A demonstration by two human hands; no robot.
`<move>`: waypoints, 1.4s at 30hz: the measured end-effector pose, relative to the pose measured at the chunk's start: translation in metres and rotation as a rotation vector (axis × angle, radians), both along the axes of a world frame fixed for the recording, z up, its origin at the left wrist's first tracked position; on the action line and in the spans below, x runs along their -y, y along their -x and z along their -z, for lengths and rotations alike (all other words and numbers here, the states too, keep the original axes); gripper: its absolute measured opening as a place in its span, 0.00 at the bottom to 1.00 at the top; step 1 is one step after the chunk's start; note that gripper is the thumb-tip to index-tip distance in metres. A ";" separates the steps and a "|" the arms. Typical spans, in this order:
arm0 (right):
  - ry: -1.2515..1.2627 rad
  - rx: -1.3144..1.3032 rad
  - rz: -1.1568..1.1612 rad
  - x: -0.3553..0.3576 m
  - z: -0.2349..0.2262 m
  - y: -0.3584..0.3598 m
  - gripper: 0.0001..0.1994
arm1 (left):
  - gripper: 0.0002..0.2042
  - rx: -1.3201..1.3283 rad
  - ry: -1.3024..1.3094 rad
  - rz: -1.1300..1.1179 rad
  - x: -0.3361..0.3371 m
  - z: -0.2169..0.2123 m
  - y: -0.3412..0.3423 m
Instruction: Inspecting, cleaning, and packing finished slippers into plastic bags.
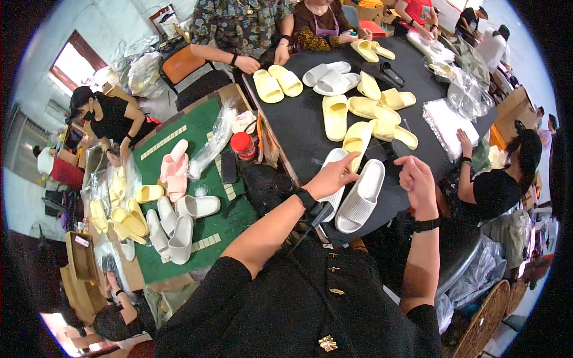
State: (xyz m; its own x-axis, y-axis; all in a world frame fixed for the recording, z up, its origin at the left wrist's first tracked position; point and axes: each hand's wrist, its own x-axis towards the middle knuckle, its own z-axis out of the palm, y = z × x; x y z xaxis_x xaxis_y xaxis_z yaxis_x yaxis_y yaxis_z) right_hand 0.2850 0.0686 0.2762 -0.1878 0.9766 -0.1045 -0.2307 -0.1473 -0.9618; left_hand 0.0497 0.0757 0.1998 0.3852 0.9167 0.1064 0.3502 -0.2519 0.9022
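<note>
Near the front edge of the black table, a pair of white slide slippers (362, 197) lies with toes and heels along my line of view. My left hand (329, 179) reaches over the left one, thumb and fingers closed at the lower end of a yellow slipper (357, 141). To the right, my right hand (418, 184) is raised with curled fingers, the index finger bent forward. Whatever it may hold is too small to make out. Just beyond its fingertips is a dark, blurred flat shape (401, 148). Several more yellow slippers (335, 116) lie farther back.
Grey slippers (332, 79) and a stack of white plastic bags (444, 126) share the black table (298, 119). On the left, a green table (206, 128) bears pink, white and yellow slippers and a red-lidded jar (242, 145). Co-workers sit or stand around both tables.
</note>
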 end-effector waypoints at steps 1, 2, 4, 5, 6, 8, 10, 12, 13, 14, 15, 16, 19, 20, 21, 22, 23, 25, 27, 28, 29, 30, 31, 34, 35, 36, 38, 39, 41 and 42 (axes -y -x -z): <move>0.020 -0.017 -0.038 -0.004 0.002 0.006 0.14 | 0.26 0.085 0.161 0.044 0.000 -0.007 0.000; 0.042 -0.029 -0.063 -0.005 0.004 0.012 0.15 | 0.27 -0.022 0.081 0.102 0.002 -0.009 -0.001; 0.046 -0.024 -0.086 -0.010 0.010 0.019 0.15 | 0.26 0.068 0.103 0.170 0.010 -0.007 -0.005; 0.055 -0.016 -0.095 -0.012 0.013 0.022 0.15 | 0.26 0.185 0.172 0.195 0.014 -0.004 -0.007; 0.066 0.011 -0.098 -0.014 0.017 0.023 0.15 | 0.23 0.390 0.289 0.231 0.020 -0.001 -0.007; 0.072 0.047 -0.114 -0.018 0.026 0.021 0.15 | 0.21 0.515 0.368 0.192 0.022 0.004 -0.006; 0.114 0.138 -0.144 -0.020 0.035 0.019 0.16 | 0.18 0.676 0.446 0.083 0.025 0.010 -0.005; 0.103 0.161 -0.132 -0.023 0.042 0.024 0.16 | 0.17 0.693 0.453 0.021 0.017 0.022 0.000; 0.095 0.185 -0.115 -0.023 0.048 0.027 0.17 | 0.17 0.710 0.464 -0.038 0.015 0.028 0.003; 0.100 0.149 -0.087 -0.022 0.060 0.025 0.15 | 0.17 0.703 0.520 -0.104 0.019 0.020 -0.001; 0.110 0.149 -0.079 -0.022 0.071 0.023 0.15 | 0.16 0.688 0.536 -0.067 0.013 0.029 -0.004; 0.046 0.192 0.001 -0.015 0.076 0.028 0.16 | 0.15 0.698 0.573 -0.059 0.016 0.036 -0.007; -0.137 0.366 0.075 -0.016 0.102 0.026 0.24 | 0.15 0.679 0.648 0.039 0.013 0.058 -0.011; -0.109 0.356 0.062 -0.015 0.107 0.030 0.25 | 0.15 0.706 0.691 -0.034 0.015 0.070 -0.016; -0.128 0.419 0.064 -0.013 0.111 0.031 0.26 | 0.15 0.666 0.741 0.001 0.016 0.070 -0.015; -0.197 0.505 0.103 -0.012 0.122 0.030 0.24 | 0.15 0.741 0.838 -0.009 0.020 0.070 -0.020; -0.127 0.541 0.152 -0.003 0.110 0.036 0.20 | 0.15 0.768 0.910 0.045 0.026 0.067 -0.024; -0.310 0.610 0.217 -0.007 0.126 0.029 0.14 | 0.15 0.733 0.968 0.049 0.026 0.061 -0.037; -0.112 0.631 0.099 0.000 0.103 0.036 0.08 | 0.14 0.663 0.849 0.062 0.026 0.060 -0.038; -0.126 0.876 0.047 0.000 0.094 0.037 0.07 | 0.14 0.637 0.806 0.036 0.024 0.055 -0.041; -0.112 0.878 0.050 0.003 0.094 0.037 0.07 | 0.16 0.624 0.732 0.042 0.022 0.057 -0.042; -0.170 1.035 0.020 0.008 0.095 0.038 0.07 | 0.16 0.634 0.714 0.007 0.025 0.057 -0.043; -0.238 1.190 -0.013 0.007 0.094 0.039 0.08 | 0.17 0.644 0.686 -0.028 0.023 0.056 -0.042; -0.176 1.314 -0.111 0.010 0.098 0.042 0.10 | 0.18 0.615 0.638 0.003 0.021 0.056 -0.042; -0.185 1.375 -0.143 0.011 0.101 0.042 0.11 | 0.18 0.622 0.594 0.009 0.021 0.055 -0.042; -0.192 1.422 -0.173 0.011 0.103 0.041 0.09 | 0.17 0.675 0.599 0.023 0.020 0.055 -0.043; -0.193 1.434 -0.238 0.013 0.106 0.040 0.08 | 0.17 0.688 0.593 0.038 0.021 0.049 -0.043; -0.201 1.446 -0.298 0.015 0.107 0.039 0.06 | 0.17 0.702 0.579 0.054 0.022 0.046 -0.042; -0.167 1.354 -0.316 0.014 0.108 0.039 0.06 | 0.16 0.700 0.595 0.030 0.021 0.051 -0.038; -0.135 1.262 -0.328 0.014 0.109 0.040 0.06 | 0.15 0.698 0.607 0.008 0.021 0.054 -0.036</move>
State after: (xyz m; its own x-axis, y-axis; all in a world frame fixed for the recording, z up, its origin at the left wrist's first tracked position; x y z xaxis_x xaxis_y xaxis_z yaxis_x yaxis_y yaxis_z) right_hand 0.2451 0.0543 0.1673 -0.2627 0.9211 -0.2874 0.8619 0.0901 -0.4990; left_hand 0.0853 0.0549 0.1462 0.4213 0.8888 -0.1806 -0.3220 0.3327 0.8863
